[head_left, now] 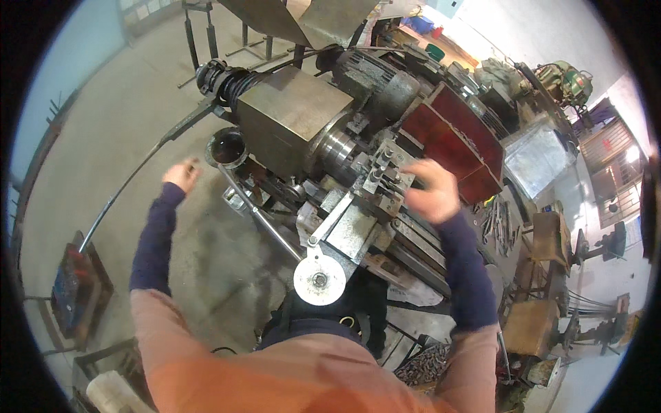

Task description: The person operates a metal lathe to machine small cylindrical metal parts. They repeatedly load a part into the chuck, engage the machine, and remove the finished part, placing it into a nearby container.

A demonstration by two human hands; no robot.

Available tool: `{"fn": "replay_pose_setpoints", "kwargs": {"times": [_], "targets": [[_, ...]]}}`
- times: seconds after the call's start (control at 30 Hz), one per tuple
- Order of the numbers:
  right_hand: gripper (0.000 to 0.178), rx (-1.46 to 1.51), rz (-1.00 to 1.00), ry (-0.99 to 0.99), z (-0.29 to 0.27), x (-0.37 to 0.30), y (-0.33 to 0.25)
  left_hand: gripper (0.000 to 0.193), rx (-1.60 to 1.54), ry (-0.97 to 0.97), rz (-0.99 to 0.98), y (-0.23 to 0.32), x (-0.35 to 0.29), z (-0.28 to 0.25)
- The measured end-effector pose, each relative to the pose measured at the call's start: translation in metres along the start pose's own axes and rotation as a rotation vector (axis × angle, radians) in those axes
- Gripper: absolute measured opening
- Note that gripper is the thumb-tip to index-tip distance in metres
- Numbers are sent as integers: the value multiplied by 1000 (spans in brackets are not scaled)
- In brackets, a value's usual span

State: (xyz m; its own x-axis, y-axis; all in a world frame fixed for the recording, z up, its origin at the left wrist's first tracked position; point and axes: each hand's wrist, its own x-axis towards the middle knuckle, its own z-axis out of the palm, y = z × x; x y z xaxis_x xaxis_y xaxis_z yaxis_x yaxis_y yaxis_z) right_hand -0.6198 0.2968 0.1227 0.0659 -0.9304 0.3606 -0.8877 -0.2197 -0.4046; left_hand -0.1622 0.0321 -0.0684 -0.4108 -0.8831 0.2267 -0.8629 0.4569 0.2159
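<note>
A metal lathe stands in front of me, its box-shaped headstock (292,107) at centre left and a shiny round chuck (337,151) on the headstock's right side. Beside the chuck, my right hand (432,191) is at the right edge of the bolted tool post (385,172). Its thumb and fingers are apart, slightly blurred; whether they touch the post is unclear. My left hand (182,175) hovers left of a round pot (227,147) with dark contents. Its fingers are curled together, with a small dark spot at their tips that I cannot identify. Nearest me is a pale round handwheel (319,280).
A long lever rod (148,162) slopes down on the left toward a dark box-like stand (79,292). Behind the lathe are an electric motor (379,82) and a red metal box (454,141). Loose tools (499,224) and bench grinders (599,244) are at right, with a heap of small metal pieces (423,365) below.
</note>
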Motion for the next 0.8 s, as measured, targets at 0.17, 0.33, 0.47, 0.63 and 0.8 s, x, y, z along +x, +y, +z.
{"fn": "replay_pose_setpoints", "kwargs": {"times": [0.17,0.33,0.47,0.63,0.8], "targets": [[31,-253,82,-360,83,83,-7,35,325,265,-102,-149,-28,-96],[23,-326,351,-364,94,96,5,59,159,-54,-742,-48,-77,-94],[21,-360,306,-359,101,99,5,57,190,152,-680,2,-115,-92],[22,-441,243,-334,85,91,-1,50,180,86,-668,55,-126,-87],[34,-109,-373,197,40,7,-18,32,325,57,-332,71,-133,-106]]}}
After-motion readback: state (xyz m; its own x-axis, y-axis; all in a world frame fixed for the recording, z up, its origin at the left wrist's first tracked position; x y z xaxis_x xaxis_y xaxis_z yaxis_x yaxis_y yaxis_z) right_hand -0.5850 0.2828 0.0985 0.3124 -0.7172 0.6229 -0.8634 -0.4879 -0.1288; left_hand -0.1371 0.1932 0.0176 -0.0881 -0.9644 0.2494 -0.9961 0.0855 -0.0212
